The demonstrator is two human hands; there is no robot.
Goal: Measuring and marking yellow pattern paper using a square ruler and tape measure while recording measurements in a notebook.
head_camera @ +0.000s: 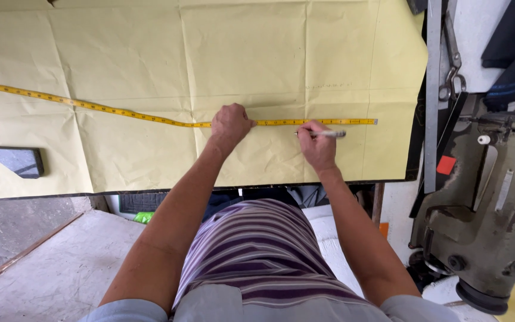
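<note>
Item 1: your left hand (231, 124). It rests knuckles-up on the yellow measuring tape (150, 117), its fingers curled together and pressing the tape flat against the paper.

Item 2: your right hand (316, 143). It sits at 3 o'clock from the left hand, near it. Its fingers are clamped on a white pen (328, 134), which lies almost level just below the tape, at 6 o'clock from it. The left end of the pen touches the paper.

Item 3: the measuring tape. It runs across the sheet from the far 9 o'clock edge, dips slightly toward your left hand, then lies straight to its end at 3 o'clock, just past your right hand.

Item 4: pale yellow pattern paper (120, 59). It is creased in a grid of folds and covers nearly the whole surface.

Item 5: a dark grey wedge-shaped weight (18, 161). It sits on the paper at 8 o'clock, well apart from both hands.

Item 6: a long metal ruler (433, 89). It lies along the 3 o'clock edge of the paper, with metal scissors (452, 65) just beside it.

Item 7: an olive-green sewing machine (484, 203). It stands at 4 o'clock, beyond the surface.
</note>
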